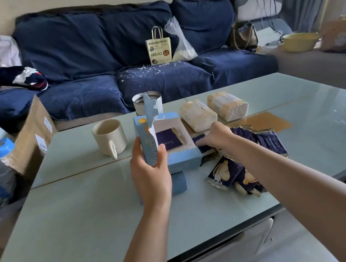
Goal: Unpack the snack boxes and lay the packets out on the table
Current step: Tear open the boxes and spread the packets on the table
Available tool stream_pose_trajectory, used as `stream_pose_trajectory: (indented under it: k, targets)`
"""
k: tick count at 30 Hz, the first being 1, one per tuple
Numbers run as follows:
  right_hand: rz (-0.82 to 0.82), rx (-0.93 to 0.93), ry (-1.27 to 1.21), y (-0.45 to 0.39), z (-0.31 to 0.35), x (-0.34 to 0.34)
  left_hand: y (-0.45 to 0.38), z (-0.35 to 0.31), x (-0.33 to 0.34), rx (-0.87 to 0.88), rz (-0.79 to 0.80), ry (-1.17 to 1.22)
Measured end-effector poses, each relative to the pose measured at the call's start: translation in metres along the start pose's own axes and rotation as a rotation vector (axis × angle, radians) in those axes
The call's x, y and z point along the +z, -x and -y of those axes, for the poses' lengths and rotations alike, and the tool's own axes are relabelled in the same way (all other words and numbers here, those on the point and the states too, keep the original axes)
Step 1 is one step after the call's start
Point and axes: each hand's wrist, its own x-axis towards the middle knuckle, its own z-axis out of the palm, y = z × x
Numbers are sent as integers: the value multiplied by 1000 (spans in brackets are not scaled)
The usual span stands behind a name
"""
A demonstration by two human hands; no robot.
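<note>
The light-blue snack box point(169, 146) is held upright near the middle of the table point(87, 216) by the left hand point(151, 172), whose thumb and fingers are curled round its near edge, its torn strip standing up at twelve o'clock. At three o'clock from the box, the right hand point(213, 137) is closed on a dark navy packet point(200, 141) at the open end, so a pull toward three o'clock is judged likely. More navy packets point(228, 174) lie at four o'clock.
</note>
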Motion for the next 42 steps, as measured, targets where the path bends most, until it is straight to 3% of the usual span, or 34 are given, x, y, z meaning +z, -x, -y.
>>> stream_pose_trajectory:
  k: [4, 7, 9, 12, 15, 22, 27, 32, 36, 40, 42]
  targets:
    - [-160, -165, -59, 7, 6, -15, 1, 0, 2, 21, 25, 15]
    - [-275, -407, -84, 26, 18, -23, 4, -2, 4, 28, 62, 7]
    - [-276, -564, -32, 38, 26, -24, 6, -3, 6, 16, 88, 24]
    - [-143, -684, 225, 44, 32, -17, 9, -5, 8, 17, 121, 30]
    - [-18, -648, 408, 42, 30, -12, 14, -8, 8, 28, 161, 66]
    - [50, -551, 472, 35, 25, -14, 18, -10, 11, 31, 193, 79]
    - [-50, -560, 443, 36, 29, -19, 16, -7, 11, 13, 205, 48]
    - [-257, -622, 309, 41, 35, -41, 13, -1, 10, 56, 152, -20]
    - [-305, -561, 264, 52, 37, -58, 5, 7, 9, -16, 108, 50]
    - [-329, -407, 56, 45, 26, -61, 1, 8, 5, -118, 43, 196]
    - [-342, -358, 90, 35, 15, -54, 1, 9, 5, -159, 47, 223]
